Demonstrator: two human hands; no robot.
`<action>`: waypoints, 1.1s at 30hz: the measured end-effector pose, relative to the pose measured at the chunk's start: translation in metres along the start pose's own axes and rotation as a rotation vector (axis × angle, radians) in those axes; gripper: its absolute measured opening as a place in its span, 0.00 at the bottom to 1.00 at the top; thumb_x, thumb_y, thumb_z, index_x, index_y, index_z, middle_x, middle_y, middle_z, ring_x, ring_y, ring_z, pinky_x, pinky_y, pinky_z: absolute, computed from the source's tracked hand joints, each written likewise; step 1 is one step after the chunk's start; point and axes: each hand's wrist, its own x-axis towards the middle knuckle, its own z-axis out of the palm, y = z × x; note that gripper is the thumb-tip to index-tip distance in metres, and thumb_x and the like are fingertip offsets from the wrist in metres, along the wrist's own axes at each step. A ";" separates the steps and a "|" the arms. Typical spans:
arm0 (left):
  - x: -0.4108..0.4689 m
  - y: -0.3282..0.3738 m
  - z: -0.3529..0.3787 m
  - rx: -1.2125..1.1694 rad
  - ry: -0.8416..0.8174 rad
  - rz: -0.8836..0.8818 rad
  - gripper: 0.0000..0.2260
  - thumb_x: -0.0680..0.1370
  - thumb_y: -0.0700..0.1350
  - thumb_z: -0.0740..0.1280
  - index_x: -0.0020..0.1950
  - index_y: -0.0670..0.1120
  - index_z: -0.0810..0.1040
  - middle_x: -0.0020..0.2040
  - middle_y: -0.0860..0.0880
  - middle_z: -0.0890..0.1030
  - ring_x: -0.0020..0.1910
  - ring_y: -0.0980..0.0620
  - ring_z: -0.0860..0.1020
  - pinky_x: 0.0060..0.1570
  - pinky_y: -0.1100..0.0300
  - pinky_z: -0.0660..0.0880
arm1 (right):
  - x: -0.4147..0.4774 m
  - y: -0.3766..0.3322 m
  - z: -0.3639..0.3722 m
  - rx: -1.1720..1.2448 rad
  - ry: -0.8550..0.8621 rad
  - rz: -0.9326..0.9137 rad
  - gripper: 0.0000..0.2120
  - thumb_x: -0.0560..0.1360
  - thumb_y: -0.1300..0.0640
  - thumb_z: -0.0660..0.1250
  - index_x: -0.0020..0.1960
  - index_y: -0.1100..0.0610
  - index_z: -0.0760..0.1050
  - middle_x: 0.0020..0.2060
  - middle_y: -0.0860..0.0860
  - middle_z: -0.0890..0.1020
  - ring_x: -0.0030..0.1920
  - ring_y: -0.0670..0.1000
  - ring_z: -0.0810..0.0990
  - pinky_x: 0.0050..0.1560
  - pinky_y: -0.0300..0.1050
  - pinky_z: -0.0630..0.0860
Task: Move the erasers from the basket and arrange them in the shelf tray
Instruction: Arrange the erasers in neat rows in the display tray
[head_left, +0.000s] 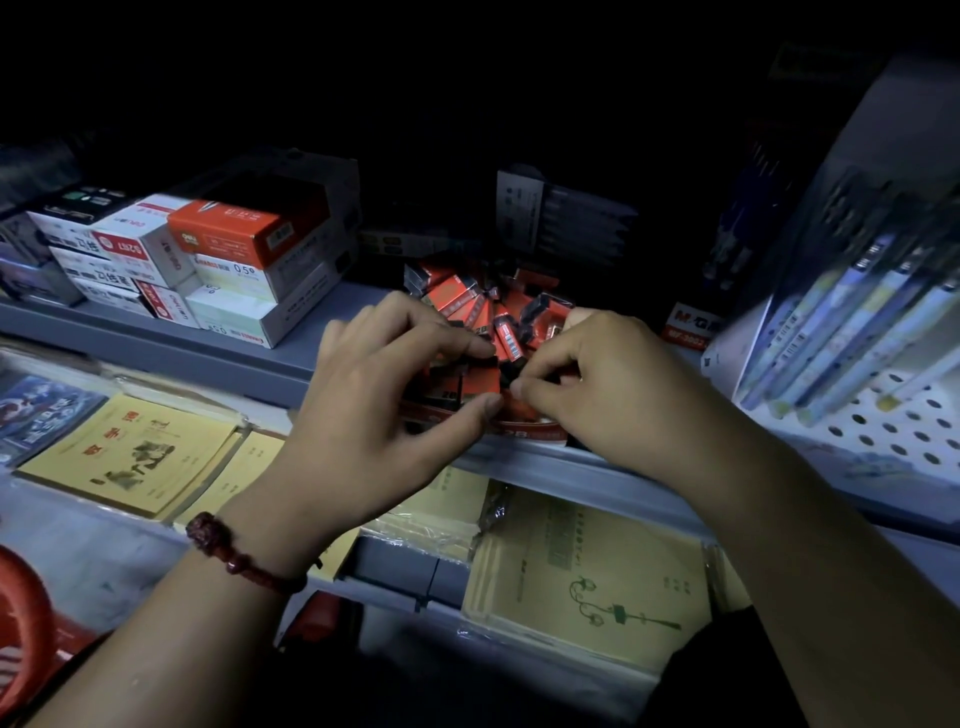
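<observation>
The left hand (374, 400) and right hand (597, 384), fingers curled, each pinch small red-and-black wrapped erasers (488, 317) at the front of the red cardboard shelf tray (524, 430) (already crowded); a nudge could topple the leaning rows

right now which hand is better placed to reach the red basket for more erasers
Left. The red plastic basket lies at the lower left, on the side of the left hand; the right hand is beyond the red-and-black erasers and would likely have to cross over.
</observation>
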 end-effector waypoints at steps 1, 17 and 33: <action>0.000 0.000 -0.001 -0.006 0.002 0.001 0.14 0.77 0.56 0.69 0.60 0.55 0.82 0.54 0.56 0.75 0.55 0.57 0.74 0.53 0.50 0.67 | 0.000 0.001 0.000 0.001 -0.004 0.001 0.07 0.77 0.49 0.71 0.41 0.47 0.86 0.34 0.42 0.78 0.37 0.43 0.79 0.43 0.52 0.80; 0.001 -0.019 -0.013 0.008 0.034 -0.096 0.18 0.75 0.60 0.66 0.65 0.59 0.76 0.57 0.62 0.75 0.55 0.65 0.72 0.54 0.53 0.64 | 0.003 0.014 -0.012 0.300 0.103 0.008 0.11 0.69 0.66 0.77 0.37 0.52 0.80 0.30 0.47 0.80 0.26 0.40 0.73 0.30 0.32 0.68; 0.000 -0.012 -0.011 -0.028 0.008 -0.146 0.21 0.74 0.62 0.64 0.66 0.59 0.77 0.55 0.72 0.77 0.53 0.69 0.71 0.54 0.54 0.69 | -0.001 0.012 -0.013 0.045 0.201 0.032 0.10 0.71 0.55 0.77 0.50 0.47 0.81 0.34 0.45 0.74 0.31 0.44 0.72 0.35 0.46 0.76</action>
